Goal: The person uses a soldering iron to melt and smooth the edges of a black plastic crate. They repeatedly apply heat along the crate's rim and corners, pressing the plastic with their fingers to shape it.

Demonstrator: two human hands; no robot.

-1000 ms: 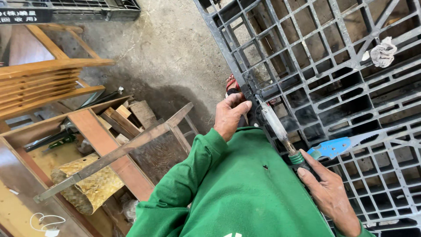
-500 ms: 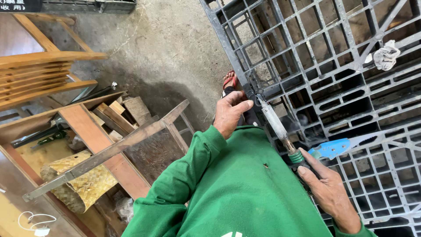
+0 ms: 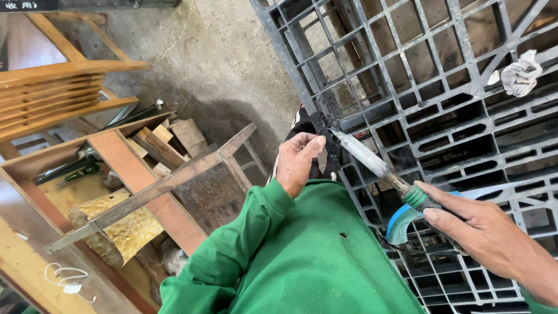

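Item: soldering-type heat tool [image 3: 378,168], one piece, in use.

Grip, right hand [image 3: 494,238]: closed around the tool's green collar and blue handle, index finger laid along the top. Best hold is here, on the plastic handle; the grey metal shaft ahead of it is probably hot and should not be touched.

Grip, left hand [image 3: 296,160]: fingers curled narrow, thumb and forefinger pinched at the near edge of the pallet beside the tool's tip; whether they pinch anything small I cannot tell.

Handling: the tool looks light and stiff, easily steered one-handed; the tip sits against a rib at the pallet's near-left corner.

Carrier: black plastic grid pallet [image 3: 442,75], standing or leaning before the person. Judged rigid, bulky, fairly heavy, its ribs giving plenty of finger holds.

Surroundings: crumpled white rag [image 3: 520,72] lodged on the pallet toward its far right edge; wooden frame pieces [image 3: 157,186] and woven mat [image 3: 122,232] on the floor, well apart to the left.
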